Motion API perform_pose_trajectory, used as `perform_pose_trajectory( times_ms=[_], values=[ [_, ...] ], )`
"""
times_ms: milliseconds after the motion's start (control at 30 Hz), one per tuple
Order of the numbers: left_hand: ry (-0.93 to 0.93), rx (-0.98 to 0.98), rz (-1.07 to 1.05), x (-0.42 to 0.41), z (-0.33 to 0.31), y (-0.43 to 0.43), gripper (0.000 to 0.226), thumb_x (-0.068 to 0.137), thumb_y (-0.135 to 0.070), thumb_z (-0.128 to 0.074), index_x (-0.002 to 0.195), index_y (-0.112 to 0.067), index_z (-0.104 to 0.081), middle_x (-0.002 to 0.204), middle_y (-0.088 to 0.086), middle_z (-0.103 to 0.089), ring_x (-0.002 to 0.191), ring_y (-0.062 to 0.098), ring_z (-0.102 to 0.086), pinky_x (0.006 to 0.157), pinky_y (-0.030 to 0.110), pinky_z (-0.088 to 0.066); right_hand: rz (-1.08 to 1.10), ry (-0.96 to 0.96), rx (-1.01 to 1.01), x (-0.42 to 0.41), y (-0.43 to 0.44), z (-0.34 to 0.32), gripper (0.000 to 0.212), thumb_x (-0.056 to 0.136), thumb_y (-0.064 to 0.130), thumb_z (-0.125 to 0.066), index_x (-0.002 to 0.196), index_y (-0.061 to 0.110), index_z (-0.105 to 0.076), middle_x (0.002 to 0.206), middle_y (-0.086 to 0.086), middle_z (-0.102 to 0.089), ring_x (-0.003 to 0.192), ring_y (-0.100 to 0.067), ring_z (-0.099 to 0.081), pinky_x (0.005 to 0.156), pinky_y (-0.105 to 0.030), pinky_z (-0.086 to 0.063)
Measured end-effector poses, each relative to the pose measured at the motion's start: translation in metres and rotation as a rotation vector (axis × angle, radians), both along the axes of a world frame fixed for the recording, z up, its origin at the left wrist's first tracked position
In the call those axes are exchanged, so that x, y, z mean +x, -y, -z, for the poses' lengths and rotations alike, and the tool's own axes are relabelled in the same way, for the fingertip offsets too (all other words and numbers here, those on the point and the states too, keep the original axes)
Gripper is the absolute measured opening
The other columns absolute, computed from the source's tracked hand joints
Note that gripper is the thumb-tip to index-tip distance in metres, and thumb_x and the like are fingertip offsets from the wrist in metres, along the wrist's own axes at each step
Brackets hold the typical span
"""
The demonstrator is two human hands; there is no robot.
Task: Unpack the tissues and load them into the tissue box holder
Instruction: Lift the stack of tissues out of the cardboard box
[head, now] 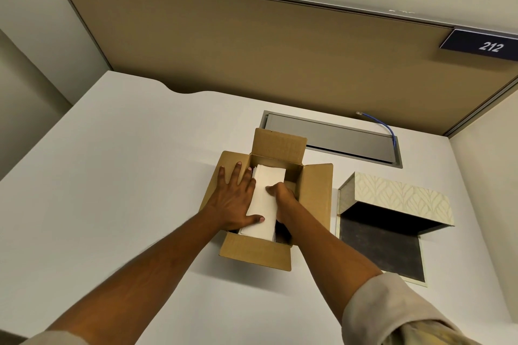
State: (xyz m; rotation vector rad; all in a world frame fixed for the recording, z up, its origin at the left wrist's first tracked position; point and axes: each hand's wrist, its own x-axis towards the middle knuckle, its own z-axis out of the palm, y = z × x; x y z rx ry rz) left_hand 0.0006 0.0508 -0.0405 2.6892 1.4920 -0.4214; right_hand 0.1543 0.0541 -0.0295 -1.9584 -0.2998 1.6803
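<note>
An open brown cardboard box stands on the white desk with its four flaps spread out. A white stack of tissues stands inside it, partly raised above the rim. My left hand lies flat against the stack's left side, thumb on its near end. My right hand reaches down into the box on the stack's right side, thumb on top and fingers hidden below. The tissue box holder, cream with a leaf pattern, lies open to the right of the box, its dark inside showing.
A grey cable hatch is set into the white desk behind the box, with a blue cable coming out. A tan partition panel rises at the desk's back. A sign reading 212 is at the upper right.
</note>
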Motion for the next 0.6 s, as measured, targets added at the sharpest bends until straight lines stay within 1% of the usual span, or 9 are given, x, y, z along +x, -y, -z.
perform_pose_trajectory(
  times_ms=[100,167,367,500,600],
  values=[
    [0.003,0.004,-0.001,-0.001,0.000,0.001,0.112,0.074,-0.089,-0.015,0.151,-0.011,0.008,0.161,0.016,0.012,0.144,0.042,0.018,0.110,0.069,0.007,0.010,-0.018,0.006,-0.001,0.000,0.001,0.040,0.089,0.023,-0.062,0.123,0.009,-0.049,0.117,-0.015,-0.061,0.105,-0.034,-0.059,0.099,-0.047,-0.048],
    [0.004,0.001,-0.003,-0.001,0.000,0.002,0.112,0.074,-0.089,-0.016,0.151,-0.010,0.009,0.160,0.017,0.014,0.143,0.041,0.020,0.110,0.068,0.009,0.022,-0.044,0.024,-0.001,0.002,0.002,0.044,0.087,0.023,-0.065,0.126,0.009,-0.049,0.119,-0.016,-0.061,0.105,-0.034,-0.059,0.100,-0.049,-0.047],
    [0.008,-0.006,-0.002,-0.001,-0.004,0.002,0.112,0.074,-0.088,-0.015,0.150,-0.010,0.011,0.160,0.017,0.015,0.144,0.041,0.019,0.111,0.068,0.008,0.056,-0.095,0.052,-0.002,0.007,0.002,0.050,0.084,0.025,-0.068,0.127,0.011,-0.048,0.119,-0.015,-0.062,0.104,-0.033,-0.060,0.098,-0.048,-0.049],
    [0.021,-0.024,-0.005,-0.001,-0.006,0.002,0.112,0.074,-0.088,-0.012,0.150,-0.010,0.013,0.160,0.015,0.015,0.144,0.039,0.019,0.112,0.066,0.007,0.077,-0.098,0.106,-0.001,0.011,0.005,0.051,0.083,0.026,-0.072,0.126,0.011,-0.048,0.119,-0.015,-0.062,0.100,-0.032,-0.062,0.094,-0.047,-0.052],
    [0.034,-0.039,0.002,-0.002,-0.007,0.002,0.110,0.072,-0.086,-0.006,0.150,-0.011,0.013,0.161,0.014,0.015,0.144,0.039,0.019,0.113,0.064,0.008,0.111,-0.079,0.170,0.000,0.014,0.004,0.056,0.082,0.027,-0.075,0.128,0.011,-0.046,0.124,-0.015,-0.061,0.106,-0.034,-0.061,0.097,-0.051,-0.050]
  ],
)
